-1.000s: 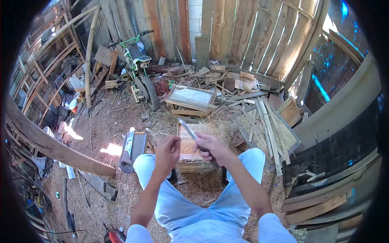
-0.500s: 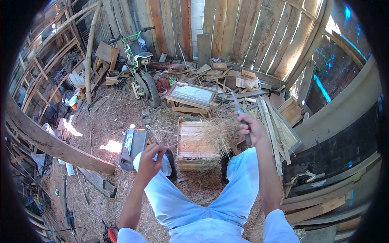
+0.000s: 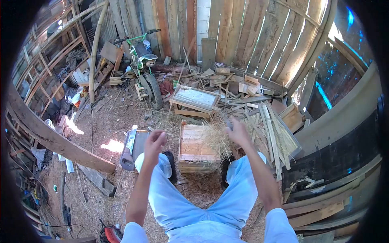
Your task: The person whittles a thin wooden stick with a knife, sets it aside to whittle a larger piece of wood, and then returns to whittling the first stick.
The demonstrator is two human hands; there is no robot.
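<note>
My left hand (image 3: 154, 142) is raised over my left knee, its fingers pinched. A thin wooden strip (image 3: 181, 75) runs up and away from those fingers, slightly blurred. My right hand (image 3: 239, 133) is closed above the right side of a wooden box (image 3: 196, 139). Only a small dark part of the knife (image 3: 230, 123) shows at its fingers; the blade is hard to make out. The box stands between my feet. Loose thin shavings (image 3: 216, 139) heap over its right side.
A handsaw (image 3: 128, 156) lies on a dark board left of the box. A framed panel (image 3: 196, 98) and scrap wood (image 3: 247, 89) lie ahead. A small green motorbike (image 3: 144, 60) stands by the plank wall. A red tool (image 3: 111, 235) sits at lower left.
My left hand has risen a little, and the strip now points upward and away instead of right. My right hand has moved left and down, and the knife no longer stands out above it.
</note>
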